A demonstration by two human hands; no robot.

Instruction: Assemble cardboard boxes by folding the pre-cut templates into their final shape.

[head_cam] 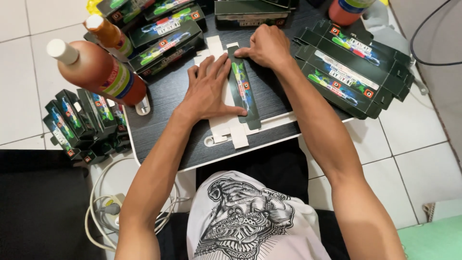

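A flat, unfolded cardboard box blank (243, 91), black and green outside and white inside, lies in the middle of a small dark table (163, 96). My left hand (208, 89) lies flat on it, fingers spread, the thumb pressing the folded dark flap near its lower end. At the blank's top end my right hand (266, 45) presses down with curled fingers. Neither hand lifts anything.
Folded dark boxes are stacked at the table's back left (166, 36), and flat blanks lie at the right (351, 67). Two orange-brown bottles with white caps (98, 70) stand at the left. More boxes sit on the floor (82, 125). White cables lie beside my knee (103, 212).
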